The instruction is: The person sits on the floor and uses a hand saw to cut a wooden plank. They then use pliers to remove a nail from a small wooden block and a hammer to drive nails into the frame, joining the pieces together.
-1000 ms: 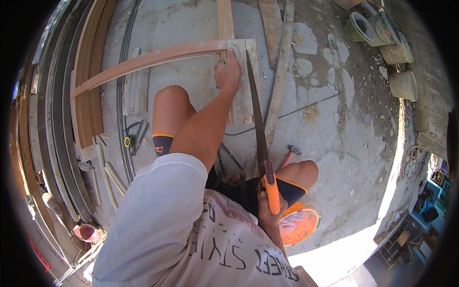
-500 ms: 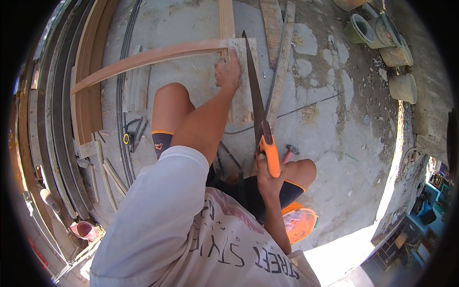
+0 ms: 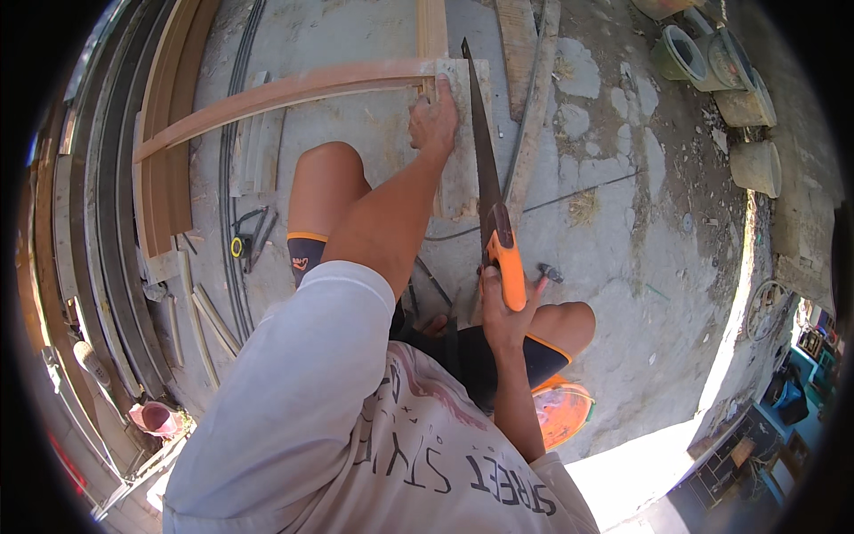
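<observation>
My right hand [image 3: 505,311] is closed round the orange handle of a handsaw [image 3: 483,151], whose dark blade points away from me. The blade runs close along the right end of a long reddish wooden strip [image 3: 294,91]; whether its teeth touch the wood I cannot tell. Near that end my left hand [image 3: 434,117] grips the strip, its index finger stretched along the wood and the other fingers curled below. Beneath the strip's end lies a pale, worn board [image 3: 460,173]. Another wooden length [image 3: 432,31] extends away from the strip toward the far edge.
A hammer [image 3: 550,274] lies by my right knee, above an orange bucket [image 3: 565,414]. To the left are a tape measure [image 3: 237,246], thin sticks [image 3: 213,320] and stacked timber [image 3: 102,214]. Loose planks [image 3: 534,107] lie right of the saw. Dirty buckets [image 3: 680,55] line the far right.
The saw has shifted slightly forward, away from me, along the strip's end. My left hand keeps its grip on the wood. The whole view has shifted a little.
</observation>
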Tool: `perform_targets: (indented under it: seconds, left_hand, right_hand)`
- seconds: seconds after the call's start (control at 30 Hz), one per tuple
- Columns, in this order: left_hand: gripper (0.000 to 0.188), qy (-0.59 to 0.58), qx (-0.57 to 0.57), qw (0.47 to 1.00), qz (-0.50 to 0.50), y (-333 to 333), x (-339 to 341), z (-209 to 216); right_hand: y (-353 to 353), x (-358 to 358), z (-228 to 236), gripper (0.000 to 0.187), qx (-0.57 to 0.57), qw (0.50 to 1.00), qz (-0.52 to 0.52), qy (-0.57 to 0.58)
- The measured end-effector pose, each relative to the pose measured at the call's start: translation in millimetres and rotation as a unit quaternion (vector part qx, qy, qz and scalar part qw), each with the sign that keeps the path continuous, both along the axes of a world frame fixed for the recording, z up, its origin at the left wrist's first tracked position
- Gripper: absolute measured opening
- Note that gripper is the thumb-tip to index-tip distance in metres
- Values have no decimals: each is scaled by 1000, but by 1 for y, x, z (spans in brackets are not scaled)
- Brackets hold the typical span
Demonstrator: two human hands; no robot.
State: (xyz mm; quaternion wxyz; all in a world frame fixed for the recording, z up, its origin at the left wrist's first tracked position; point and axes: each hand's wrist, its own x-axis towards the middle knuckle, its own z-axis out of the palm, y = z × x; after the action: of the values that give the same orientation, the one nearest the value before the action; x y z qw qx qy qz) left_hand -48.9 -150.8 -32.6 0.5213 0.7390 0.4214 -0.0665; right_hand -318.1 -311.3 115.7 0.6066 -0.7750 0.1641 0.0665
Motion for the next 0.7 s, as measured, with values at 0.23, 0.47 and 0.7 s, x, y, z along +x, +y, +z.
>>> perform_targets:
  seconds: [0.23,0.47,0.7]
  left_hand:
    - [93,3,18,1000,3,-3,-2,4]
    - [92,7,15,1000,14,-8,1,8]
    - [94,-2,13,1000,8,-3,-3,15]
  right_hand:
    - [-25,-102,53,33,-77,997,11,3]
    - [21,108,2,21,9,1000,18,-7]
    - [-30,-104,71,25,-83,996,11,30]
